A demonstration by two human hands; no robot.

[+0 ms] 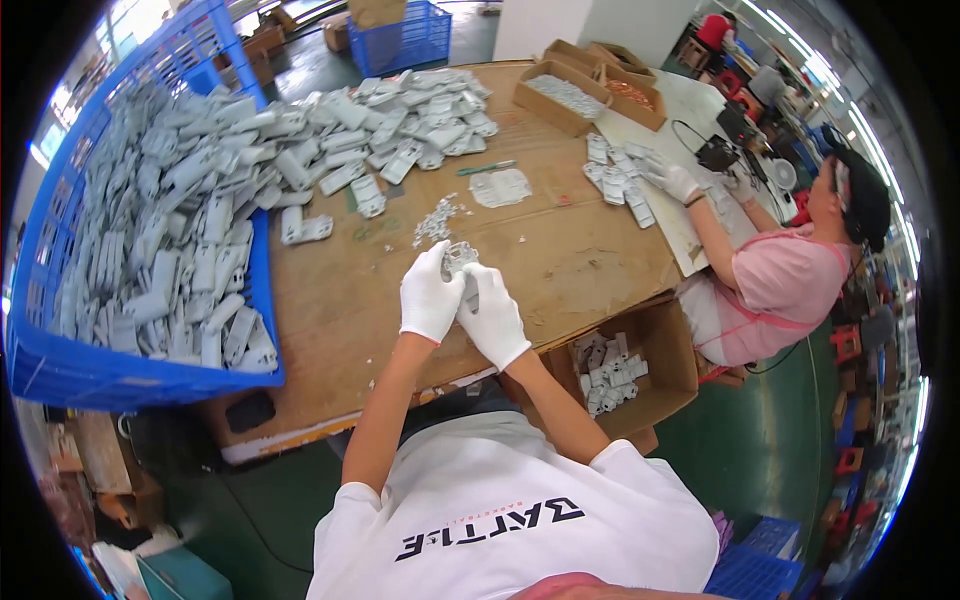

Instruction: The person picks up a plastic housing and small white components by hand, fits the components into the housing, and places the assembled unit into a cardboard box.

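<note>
My left hand point(431, 293) and my right hand point(492, 312), both in white gloves, hold one grey plastic housing point(460, 258) between them over the cardboard-covered table point(370, 275). The fingers of both hands are closed around its sides, and its frame-like upper end shows above them. Just beyond lies a small heap of tiny light parts point(436, 221). A flat whitish sheet or bag point(500, 187) and a thin green tool point(486, 168) lie farther off. One loose grey housing point(306, 227) rests to the left of my hands.
At left, a blue crate point(150, 375) brims with grey housings, which spill into a pile point(400, 120). A cardboard box point(660, 385) of housings stands right. A gloved co-worker point(780, 270) sits by more housings point(615, 180). Boxes of small parts point(560, 98) stand at the back.
</note>
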